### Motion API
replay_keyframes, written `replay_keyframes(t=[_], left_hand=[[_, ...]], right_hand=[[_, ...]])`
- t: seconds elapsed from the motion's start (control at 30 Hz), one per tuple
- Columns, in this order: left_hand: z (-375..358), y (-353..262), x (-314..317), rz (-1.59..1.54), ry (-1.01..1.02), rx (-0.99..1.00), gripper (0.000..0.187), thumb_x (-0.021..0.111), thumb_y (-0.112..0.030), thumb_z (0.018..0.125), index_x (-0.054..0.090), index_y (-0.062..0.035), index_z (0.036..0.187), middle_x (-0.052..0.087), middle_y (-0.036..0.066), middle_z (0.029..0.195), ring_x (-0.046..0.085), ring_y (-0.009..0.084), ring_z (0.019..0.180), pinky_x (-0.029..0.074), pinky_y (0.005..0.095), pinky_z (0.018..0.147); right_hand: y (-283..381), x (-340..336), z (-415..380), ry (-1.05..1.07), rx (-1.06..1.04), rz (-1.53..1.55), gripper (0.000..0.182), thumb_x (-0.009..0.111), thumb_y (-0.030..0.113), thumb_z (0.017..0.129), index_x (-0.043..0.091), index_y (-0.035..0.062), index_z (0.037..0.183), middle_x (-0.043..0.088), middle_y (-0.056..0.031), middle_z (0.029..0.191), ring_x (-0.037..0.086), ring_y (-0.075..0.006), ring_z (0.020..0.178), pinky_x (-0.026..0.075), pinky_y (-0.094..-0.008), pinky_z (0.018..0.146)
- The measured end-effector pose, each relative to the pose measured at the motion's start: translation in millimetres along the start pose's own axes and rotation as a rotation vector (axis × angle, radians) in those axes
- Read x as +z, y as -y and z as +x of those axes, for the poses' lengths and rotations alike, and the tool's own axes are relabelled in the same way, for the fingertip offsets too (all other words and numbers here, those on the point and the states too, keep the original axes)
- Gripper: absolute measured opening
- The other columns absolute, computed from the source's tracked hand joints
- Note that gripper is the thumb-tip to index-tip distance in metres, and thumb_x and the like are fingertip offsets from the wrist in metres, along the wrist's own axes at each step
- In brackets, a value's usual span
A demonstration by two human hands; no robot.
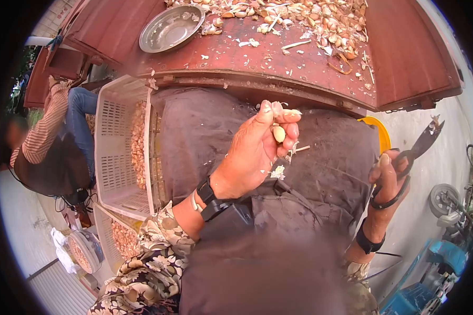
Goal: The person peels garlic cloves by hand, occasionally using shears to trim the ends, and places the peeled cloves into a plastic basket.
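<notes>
A pale peeled garlic clove (279, 134) rests in my left hand (257, 142), which is raised over my lap with the fingers curled round it. Off to the right, my right hand (388, 181) grips a pair of dark scissors (421, 142) by the handles. Their blades point up and away, with a scrap of skin stuck near the tip. Garlic skin (278, 172) and a dry stalk lie on the dark apron (210, 121) below my left hand. Beyond it, unpeeled garlic cloves (331, 21) are heaped on the red table (231, 58).
A metal bowl (172, 29) stands at the table's back left. Left of my lap, a white plastic crate (113, 152) holds cloves, with a second crate (104, 231) nearer. Another person (47, 126) sits at far left. A yellow container (381, 131) is at right; a blue stool (420, 294) stands lower right.
</notes>
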State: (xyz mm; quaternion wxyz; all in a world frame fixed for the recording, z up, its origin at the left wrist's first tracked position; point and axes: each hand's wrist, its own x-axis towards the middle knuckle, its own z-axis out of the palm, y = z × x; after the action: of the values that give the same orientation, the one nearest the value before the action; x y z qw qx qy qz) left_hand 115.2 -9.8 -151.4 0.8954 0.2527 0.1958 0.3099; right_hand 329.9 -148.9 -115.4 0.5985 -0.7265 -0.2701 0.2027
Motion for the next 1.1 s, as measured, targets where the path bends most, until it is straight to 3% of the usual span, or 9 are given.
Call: replay_keyframes(t=[0.13, 0.23, 0.43, 0.53, 0.6, 0.7, 0.83, 1.0, 1.1], left_hand=[[0, -1, -2, -0.244, -0.088, -0.076, 0.065, 0.024, -0.051, 0.101, 0.045, 0.0005, 0.133, 0.052, 0.019, 0.129, 0.052, 0.0266, 0.117, 0.046, 0.0364, 0.094], [2, -3, 5, -0.291, -0.116, -0.1, 0.067, 0.022, -0.052, 0.1, 0.042, 0.0018, 0.134, 0.047, 0.02, 0.134, 0.049, 0.0283, 0.122, 0.044, 0.0384, 0.098], [-2, 6, 21, -0.097, -0.126, -0.096, 0.067, 0.024, -0.051, 0.101, 0.037, 0.003, 0.138, 0.043, 0.019, 0.139, 0.044, 0.0266, 0.126, 0.04, 0.0393, 0.101], [-14, 5, 27, 0.045, -0.047, -0.079, 0.058, 0.032, -0.045, 0.101, 0.041, 0.0018, 0.134, 0.044, 0.016, 0.139, 0.044, 0.0246, 0.126, 0.04, 0.0385, 0.1], [-8, 11, 15, -0.164, -0.005, -0.158, 0.049, 0.038, -0.039, 0.1, 0.045, -0.0006, 0.131, 0.045, 0.014, 0.139, 0.044, 0.0232, 0.125, 0.039, 0.0382, 0.098], [-10, -28, 20, 0.539, -0.123, -0.293, 0.04, 0.051, -0.029, 0.098, 0.049, -0.001, 0.127, 0.043, 0.019, 0.139, 0.045, 0.0241, 0.126, 0.037, 0.0386, 0.101], [14, -36, 6, 1.803, -0.088, 0.523, 0.033, 0.059, -0.003, 0.082, 0.057, 0.0007, 0.115, 0.046, 0.026, 0.132, 0.051, 0.0395, 0.115, 0.046, 0.0406, 0.088], [106, -42, 17, 1.671, -0.046, 0.532, 0.019, 0.058, -0.003, 0.085, 0.063, 0.0001, 0.103, 0.062, 0.019, 0.099, 0.062, 0.0357, 0.09, 0.05, 0.0394, 0.075], [191, -29, 21, 1.831, -0.093, 0.584, 0.012, 0.057, -0.01, 0.087, 0.064, -0.0018, 0.093, 0.063, 0.021, 0.091, 0.062, 0.038, 0.084, 0.05, 0.044, 0.071]], right_hand=[[-27, -65, 28, -0.31, -0.188, -0.649, 0.035, 0.07, 0.031, 0.085, 0.063, 0.0018, 0.102, 0.06, -0.0023, 0.077, 0.055, -0.007, 0.066, 0.041, -0.0204, 0.055], [0, -28, 7, -0.272, -0.032, -0.366, 0.038, 0.067, 0.032, 0.086, 0.062, -0.001, 0.103, 0.055, -0.0009, 0.076, 0.047, -0.0064, 0.062, 0.034, -0.0206, 0.054], [13, 78, -26, 0.42, -0.295, -0.247, 0.03, 0.073, -0.001, 0.072, 0.06, 0.0006, 0.099, 0.056, -0.0058, 0.082, 0.055, -0.0136, 0.07, 0.045, -0.0271, 0.061], [3, 102, -24, 0.388, -0.524, -0.282, 0.027, 0.069, -0.006, 0.067, 0.058, 0.0013, 0.091, 0.053, -0.0093, 0.077, 0.053, -0.02, 0.062, 0.043, -0.0288, 0.056], [0, 87, -22, 0.412, -0.346, -0.242, 0.023, 0.069, -0.004, 0.069, 0.058, 0.0012, 0.088, 0.051, -0.0094, 0.074, 0.051, -0.0198, 0.059, 0.042, -0.0287, 0.054], [8, 44, -14, 0.136, -0.263, -0.322, 0.014, 0.067, 0.0, 0.076, 0.056, 0.0024, 0.085, 0.052, -0.0035, 0.072, 0.05, -0.0124, 0.06, 0.041, -0.0253, 0.056], [1, -33, 16, -0.241, -0.179, -0.681, 0.016, 0.069, 0.007, 0.084, 0.055, 0.0012, 0.088, 0.051, -0.0026, 0.074, 0.047, -0.0103, 0.066, 0.042, -0.0236, 0.063], [-19, -53, 24, -0.262, 0.081, -0.46, 0.023, 0.069, 0.021, 0.086, 0.056, 0.0021, 0.087, 0.052, 0.0009, 0.073, 0.047, -0.0064, 0.063, 0.04, -0.0214, 0.059], [-13, -11, 24, -0.115, 0.019, -0.319, 0.015, 0.068, 0.012, 0.085, 0.057, 0.0019, 0.089, 0.052, 0.0012, 0.074, 0.049, -0.0067, 0.065, 0.041, -0.0208, 0.061]])
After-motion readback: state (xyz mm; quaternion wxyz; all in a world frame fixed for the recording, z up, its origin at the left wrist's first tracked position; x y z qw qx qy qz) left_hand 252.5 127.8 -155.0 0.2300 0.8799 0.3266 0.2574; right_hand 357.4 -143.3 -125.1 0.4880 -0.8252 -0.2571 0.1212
